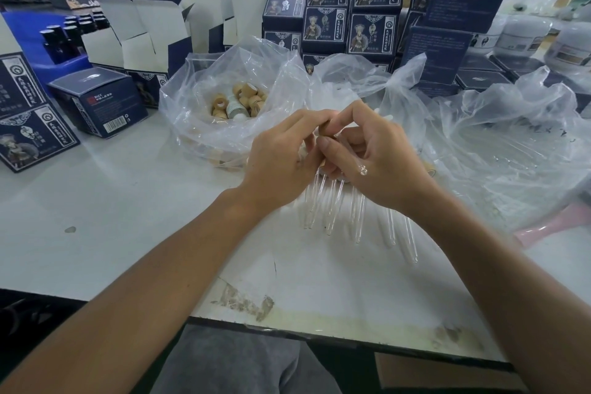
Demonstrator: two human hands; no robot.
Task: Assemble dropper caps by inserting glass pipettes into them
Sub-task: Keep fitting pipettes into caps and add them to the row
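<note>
Pipettes (332, 201) of clear glass hang in a fan beneath the two hands at the middle of the view, their rounded tips pointing toward six o'clock over the white table (128, 201); how many belong to each hand cannot be told. The left hand (281, 153) and right hand (377, 157) meet fingertip to fingertip, fingers curled, pinching a small tan dropper cap (327, 132) between them; the cap is mostly hidden by the fingers. At eleven o'clock from the hands a clear plastic bag (192, 99) lies open on the table, holding more tan caps (243, 99); a second crumpled clear bag (499, 131) spreads out at three o'clock, touching the right hand's far side. Dark blue printed boxes (348, 9) stand stacked at twelve o'clock behind the bags; opened boxes with white flaps (144, 32) sit at ten o'clock; white jars (524, 35) stand at two o'clock.
</note>
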